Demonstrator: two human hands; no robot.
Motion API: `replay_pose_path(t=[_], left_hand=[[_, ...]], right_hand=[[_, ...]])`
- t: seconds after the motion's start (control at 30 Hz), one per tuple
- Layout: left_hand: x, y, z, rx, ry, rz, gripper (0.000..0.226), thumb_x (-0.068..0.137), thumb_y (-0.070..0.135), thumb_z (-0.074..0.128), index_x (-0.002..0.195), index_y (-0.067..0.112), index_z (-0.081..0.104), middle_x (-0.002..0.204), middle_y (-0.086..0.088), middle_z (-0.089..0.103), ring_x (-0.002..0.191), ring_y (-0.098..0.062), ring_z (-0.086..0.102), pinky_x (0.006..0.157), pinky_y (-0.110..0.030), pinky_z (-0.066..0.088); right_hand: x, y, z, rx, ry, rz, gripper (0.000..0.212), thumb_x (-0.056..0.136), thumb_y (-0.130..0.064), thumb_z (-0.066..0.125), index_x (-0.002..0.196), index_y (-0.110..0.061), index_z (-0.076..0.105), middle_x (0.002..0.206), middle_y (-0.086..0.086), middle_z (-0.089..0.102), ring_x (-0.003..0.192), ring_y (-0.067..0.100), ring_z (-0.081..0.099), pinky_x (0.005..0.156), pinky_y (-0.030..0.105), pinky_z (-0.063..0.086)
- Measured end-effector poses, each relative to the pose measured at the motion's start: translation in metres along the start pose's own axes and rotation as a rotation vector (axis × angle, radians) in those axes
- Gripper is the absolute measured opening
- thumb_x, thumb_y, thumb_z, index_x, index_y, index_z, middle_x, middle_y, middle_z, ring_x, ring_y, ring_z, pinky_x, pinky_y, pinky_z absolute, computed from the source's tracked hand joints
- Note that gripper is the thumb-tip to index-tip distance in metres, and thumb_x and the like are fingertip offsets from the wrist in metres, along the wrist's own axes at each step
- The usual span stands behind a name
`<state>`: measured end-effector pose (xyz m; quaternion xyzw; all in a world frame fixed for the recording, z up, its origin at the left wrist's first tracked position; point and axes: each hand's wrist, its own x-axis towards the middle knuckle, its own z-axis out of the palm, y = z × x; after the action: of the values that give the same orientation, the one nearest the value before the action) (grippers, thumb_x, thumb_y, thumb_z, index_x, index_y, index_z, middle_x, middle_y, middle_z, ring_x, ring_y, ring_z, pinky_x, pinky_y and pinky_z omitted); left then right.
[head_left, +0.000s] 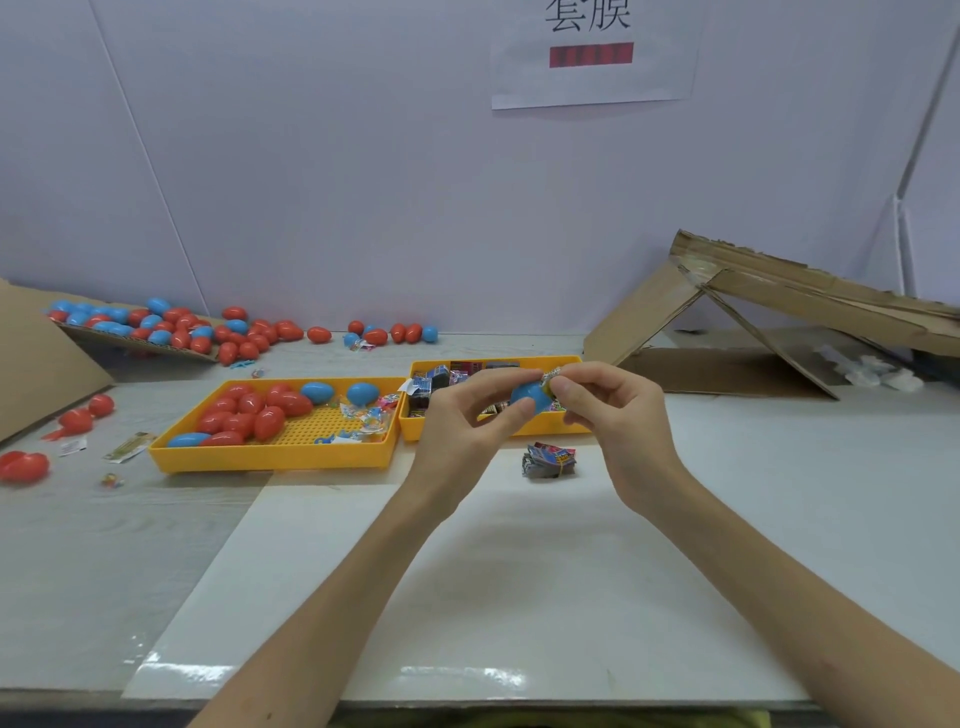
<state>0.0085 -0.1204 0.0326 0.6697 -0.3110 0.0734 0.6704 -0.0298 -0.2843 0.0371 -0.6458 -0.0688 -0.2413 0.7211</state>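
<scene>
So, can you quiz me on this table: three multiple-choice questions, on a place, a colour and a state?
1. Where does the small stack of printed paper leaflets lie? A. on the white board, in front of the right yellow plastic tray; B. in the left tray; C. on the cardboard.
2. What colour is the egg-shaped plastic shell being held? A. red; B. blue; C. yellow.
3. What is the left hand doing? A. lying flat; B. hanging idle; C. gripping the shell.
1 A: it lies just outside the tray's front wall. 2 B: its visible surface is blue. 3 C: its fingers curl round the shell.
</scene>
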Motion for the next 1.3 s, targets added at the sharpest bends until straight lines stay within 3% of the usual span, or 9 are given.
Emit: replay_pose_path(t=[0.1, 0.2, 0.47, 0.6, 0.7, 0.8, 0.93, 1.3], left_hand=[[0.0001, 0.0004, 0.0005, 0.013, 0.010, -0.001, 0.029, 0.091, 0.012, 0.072, 0.105, 0.038, 0.072, 0.103, 0.021, 0.074, 0.106, -0.006, 0.068, 0.082, -0.020, 0.056], [0.0007, -0.0005, -0.0001, -0.010, 0.020, 0.008, 0.026, 0.091, 0.013, 0.073, 0.105, 0.034, 0.073, 0.104, 0.016, 0.075, 0.105, -0.009, 0.069, 0.087, -0.028, 0.059], [0.0024, -0.0020, -0.0013, -0.041, 0.039, -0.007, 0.020, 0.088, 0.013, 0.076, 0.103, 0.026, 0.074, 0.110, 0.010, 0.074, 0.107, -0.013, 0.069, 0.091, -0.040, 0.060], [0.0023, -0.0017, -0.0020, -0.045, 0.053, -0.018, 0.019, 0.085, 0.015, 0.079, 0.099, 0.027, 0.074, 0.105, 0.007, 0.076, 0.104, -0.011, 0.070, 0.089, -0.032, 0.059], [0.0030, -0.0012, -0.0025, -0.030, 0.060, -0.011, 0.021, 0.083, 0.014, 0.081, 0.098, 0.027, 0.074, 0.102, 0.008, 0.076, 0.100, -0.009, 0.071, 0.085, -0.023, 0.056], [0.0033, -0.0012, -0.0034, -0.033, 0.062, -0.011, 0.023, 0.082, 0.011, 0.081, 0.100, 0.025, 0.074, 0.103, 0.007, 0.077, 0.101, -0.009, 0.071, 0.085, -0.022, 0.056], [0.0035, -0.0013, -0.0055, -0.042, 0.079, -0.032, 0.024, 0.081, 0.014, 0.082, 0.103, 0.021, 0.074, 0.105, 0.006, 0.077, 0.104, -0.010, 0.071, 0.087, -0.026, 0.058], [0.0029, 0.0016, -0.0043, -0.051, 0.066, -0.044, 0.026, 0.081, 0.008, 0.082, 0.098, 0.026, 0.075, 0.104, 0.011, 0.076, 0.103, -0.006, 0.070, 0.079, -0.018, 0.054]], right_hand=[[0.0003, -0.0007, -0.0007, 0.009, -0.011, 0.011, 0.012, 0.077, -0.024, 0.076, 0.086, -0.016, 0.076, 0.080, -0.002, 0.074, 0.077, 0.009, 0.068, 0.066, 0.020, 0.054], [0.0016, 0.0009, -0.0013, 0.012, 0.000, -0.002, 0.004, 0.085, -0.013, 0.075, 0.086, -0.016, 0.076, 0.081, 0.000, 0.075, 0.078, 0.011, 0.069, 0.066, 0.021, 0.055], [0.0019, 0.0027, -0.0015, -0.050, 0.024, -0.064, 0.014, 0.085, -0.002, 0.075, 0.093, -0.014, 0.073, 0.084, -0.003, 0.074, 0.073, 0.012, 0.069, 0.063, 0.020, 0.053], [0.0000, 0.0030, -0.0008, -0.195, -0.002, -0.153, 0.019, 0.085, -0.003, 0.077, 0.095, -0.019, 0.072, 0.090, 0.003, 0.072, 0.069, 0.014, 0.067, 0.063, 0.023, 0.054], [-0.0007, 0.0022, -0.0008, -0.427, 0.013, -0.397, 0.020, 0.084, -0.007, 0.079, 0.098, -0.019, 0.071, 0.100, 0.002, 0.064, 0.073, 0.015, 0.064, 0.066, 0.022, 0.052], [-0.0009, 0.0031, -0.0011, -0.542, -0.048, -0.555, 0.016, 0.085, -0.005, 0.077, 0.096, -0.016, 0.076, 0.099, 0.003, 0.062, 0.075, 0.016, 0.063, 0.067, 0.019, 0.050], [-0.0003, 0.0049, -0.0008, -0.577, -0.081, -0.563, 0.017, 0.086, -0.007, 0.078, 0.101, -0.014, 0.077, 0.099, 0.003, 0.063, 0.078, 0.015, 0.063, 0.069, 0.017, 0.051], [0.0001, 0.0044, -0.0032, -0.605, -0.040, -0.586, 0.010, 0.084, -0.006, 0.079, 0.093, -0.010, 0.079, 0.094, 0.002, 0.061, 0.072, 0.013, 0.057, 0.064, 0.020, 0.047]])
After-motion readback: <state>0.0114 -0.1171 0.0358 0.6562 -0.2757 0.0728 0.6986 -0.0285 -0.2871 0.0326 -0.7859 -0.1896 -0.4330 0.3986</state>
